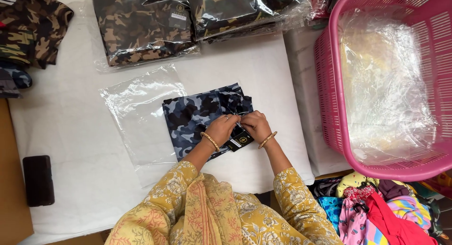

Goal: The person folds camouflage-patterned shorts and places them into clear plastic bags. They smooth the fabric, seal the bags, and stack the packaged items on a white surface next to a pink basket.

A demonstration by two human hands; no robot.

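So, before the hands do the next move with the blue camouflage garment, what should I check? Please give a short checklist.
1. Left hand on the blue camouflage garment: ok.
2. Right hand at the black tag: ok, both hands meet there.
3. Tag firmly attached to the garment: cannot tell, fingers cover the join.
4. Garment folded flat: ok.
5. Clear plastic bag within reach: ok, it lies partly under the garment.
6. Bag mouth open: cannot tell.
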